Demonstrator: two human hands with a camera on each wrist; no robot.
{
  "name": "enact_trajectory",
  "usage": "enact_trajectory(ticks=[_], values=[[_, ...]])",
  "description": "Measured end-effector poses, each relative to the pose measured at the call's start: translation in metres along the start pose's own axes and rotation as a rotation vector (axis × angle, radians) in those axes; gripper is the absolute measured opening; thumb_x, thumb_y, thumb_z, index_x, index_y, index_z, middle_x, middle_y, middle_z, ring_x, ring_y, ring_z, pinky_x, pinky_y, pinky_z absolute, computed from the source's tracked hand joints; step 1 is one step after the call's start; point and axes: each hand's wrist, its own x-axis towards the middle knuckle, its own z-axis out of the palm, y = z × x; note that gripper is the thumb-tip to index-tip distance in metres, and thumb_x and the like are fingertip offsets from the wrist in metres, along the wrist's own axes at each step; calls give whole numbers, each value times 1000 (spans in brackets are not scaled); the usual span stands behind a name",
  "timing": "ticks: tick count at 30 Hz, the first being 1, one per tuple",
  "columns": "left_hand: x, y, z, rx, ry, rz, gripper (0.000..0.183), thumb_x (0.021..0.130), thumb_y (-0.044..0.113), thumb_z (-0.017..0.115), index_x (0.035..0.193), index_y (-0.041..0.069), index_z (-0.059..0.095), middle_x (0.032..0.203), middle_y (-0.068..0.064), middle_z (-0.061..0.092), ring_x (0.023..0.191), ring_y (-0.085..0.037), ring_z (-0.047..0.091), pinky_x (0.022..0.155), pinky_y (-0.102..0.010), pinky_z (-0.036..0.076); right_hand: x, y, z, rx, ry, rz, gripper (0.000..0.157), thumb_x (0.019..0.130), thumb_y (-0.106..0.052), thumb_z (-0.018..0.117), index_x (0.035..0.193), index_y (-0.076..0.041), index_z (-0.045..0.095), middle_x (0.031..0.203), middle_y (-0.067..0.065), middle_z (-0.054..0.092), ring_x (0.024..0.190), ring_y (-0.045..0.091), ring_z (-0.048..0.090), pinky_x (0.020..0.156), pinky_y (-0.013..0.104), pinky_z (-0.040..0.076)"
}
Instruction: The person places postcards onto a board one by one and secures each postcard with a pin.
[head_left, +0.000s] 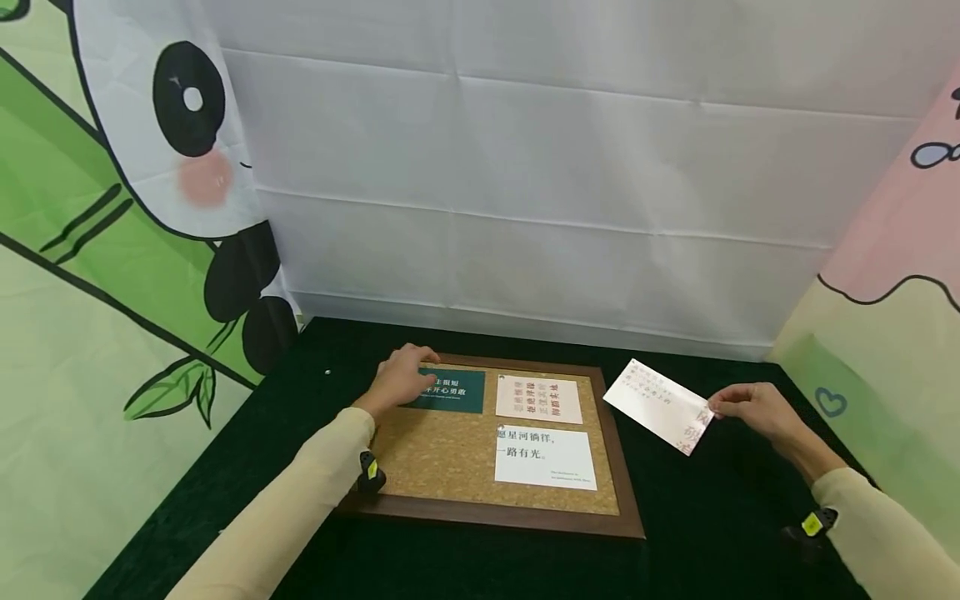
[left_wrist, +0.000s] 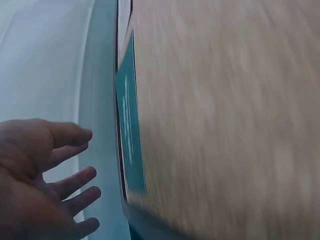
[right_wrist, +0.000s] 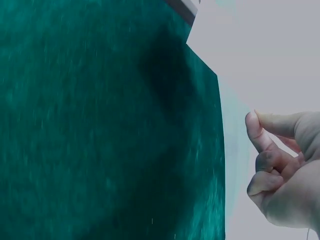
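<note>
Between thumb and index finger, my right hand (head_left: 757, 408) pinches one corner of a white postcard with reddish printing (head_left: 656, 400), tilted to the right of a wood-framed cork board (head_left: 435, 458). The same card (right_wrist: 260, 50) looks washed out in the right wrist view. My left hand (head_left: 401, 379) hovers over the board's upper left corner, overlapping the end of a teal card (head_left: 461, 390). Its fingers are loosely spread with nothing held, as the left wrist view shows. Beside the teal card lies a card with red and grey characters (head_left: 538, 400); a white card with dark characters (head_left: 546, 462) lies below that.
Dark green cloth (head_left: 720, 517) covers the table under the board. A small white object (head_left: 327, 372) lies on the cloth left of the board. White fabric (head_left: 525, 183) hangs behind the table, with cartoon-printed fabric (head_left: 150, 275) at the left and right sides.
</note>
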Motion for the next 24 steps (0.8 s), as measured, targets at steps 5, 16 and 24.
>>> enact_trajectory(ticks=[5,16,24], values=[[0,-33,-15,37,116,-104,26,96,15,59,120,7,64,128,-18,53,120,-37,48,100,-57,38,6,-18,14,21,4,-11,34,99,-26,58,112,5,66,102,14,67,106,35,53,95,67,34],[-10,-105,-48,51,198,-210,27,97,6,49,118,-6,58,123,-29,50,115,-44,48,95,-59,43,27,-66,53,45,-10,-100,22,97,-14,59,105,3,70,98,13,69,97,28,61,95,60,41],[-15,-130,-53,95,237,-206,23,96,4,51,112,-9,60,119,-32,54,112,-48,52,91,-59,45,33,-101,85,84,-73,-196,15,94,-11,62,98,0,73,95,12,70,93,28,62,95,56,44]])
